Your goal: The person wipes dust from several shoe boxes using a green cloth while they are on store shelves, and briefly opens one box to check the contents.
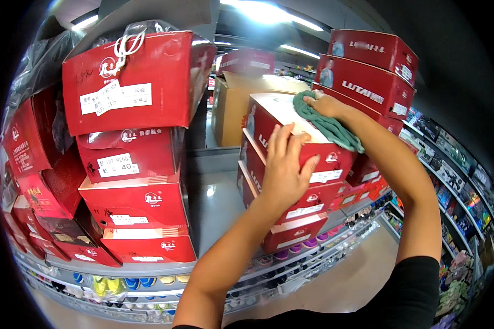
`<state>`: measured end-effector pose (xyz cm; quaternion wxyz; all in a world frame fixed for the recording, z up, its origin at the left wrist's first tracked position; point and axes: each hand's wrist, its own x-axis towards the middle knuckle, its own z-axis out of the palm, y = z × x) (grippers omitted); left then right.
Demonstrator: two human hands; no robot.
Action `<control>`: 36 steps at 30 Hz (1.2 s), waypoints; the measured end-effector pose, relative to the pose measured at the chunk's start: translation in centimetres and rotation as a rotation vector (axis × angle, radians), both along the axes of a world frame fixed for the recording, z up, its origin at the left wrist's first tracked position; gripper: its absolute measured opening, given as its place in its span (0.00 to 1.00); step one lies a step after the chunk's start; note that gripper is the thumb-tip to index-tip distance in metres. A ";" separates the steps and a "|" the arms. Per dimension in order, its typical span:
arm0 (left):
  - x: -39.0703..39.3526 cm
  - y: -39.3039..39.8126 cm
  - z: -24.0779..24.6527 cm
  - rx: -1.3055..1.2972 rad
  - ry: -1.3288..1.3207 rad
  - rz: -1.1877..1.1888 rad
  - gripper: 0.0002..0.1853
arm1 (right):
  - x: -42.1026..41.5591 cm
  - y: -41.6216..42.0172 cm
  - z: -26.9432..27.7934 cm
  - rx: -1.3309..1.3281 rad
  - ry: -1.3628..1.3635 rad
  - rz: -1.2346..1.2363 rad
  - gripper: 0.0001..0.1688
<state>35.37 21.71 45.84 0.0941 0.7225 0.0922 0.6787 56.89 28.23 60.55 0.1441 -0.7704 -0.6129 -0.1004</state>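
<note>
My right hand (327, 105) grips a bunched green cloth (331, 127), which lies on the white top of a red shoebox (271, 100) and hangs over its right edge. This box is the uppermost of a stack of several. Against its front upper edge rests my left hand (288, 164), fingers spread, with nothing held in it. Part of the box front is hidden behind that hand.
Red shoeboxes (127, 82) are piled high at the left, one tied with white cord. Between the stacks shows a grey metal shelf (214, 201). A brown carton (224, 111) stands behind. More red boxes (366, 88) rise at the right. Shoes (148, 282) sit on lower racks.
</note>
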 end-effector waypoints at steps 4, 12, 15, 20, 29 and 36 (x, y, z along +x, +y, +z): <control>-0.2 0.0 -0.2 -0.015 -0.005 -0.009 0.23 | -0.7 8.5 0.6 0.070 -0.024 0.003 0.44; 0.2 -0.4 -0.6 -0.029 -0.010 -0.029 0.24 | -4.4 12.2 -0.1 -0.054 0.107 0.554 0.35; 0.0 0.1 -0.5 -0.017 -0.009 -0.005 0.26 | -6.6 10.3 -0.4 -0.141 0.273 0.840 0.34; 1.0 0.3 -1.5 -0.174 -0.271 0.053 0.51 | -10.6 0.4 0.7 -0.314 0.460 0.879 0.34; 2.1 -0.3 -1.9 -0.328 -0.359 0.125 0.56 | -9.4 -13.2 -0.6 -0.213 0.794 0.945 0.39; 0.3 -1.1 -2.1 -0.313 -0.227 0.050 0.60 | -0.9 -19.5 -5.6 -0.109 1.342 0.640 0.35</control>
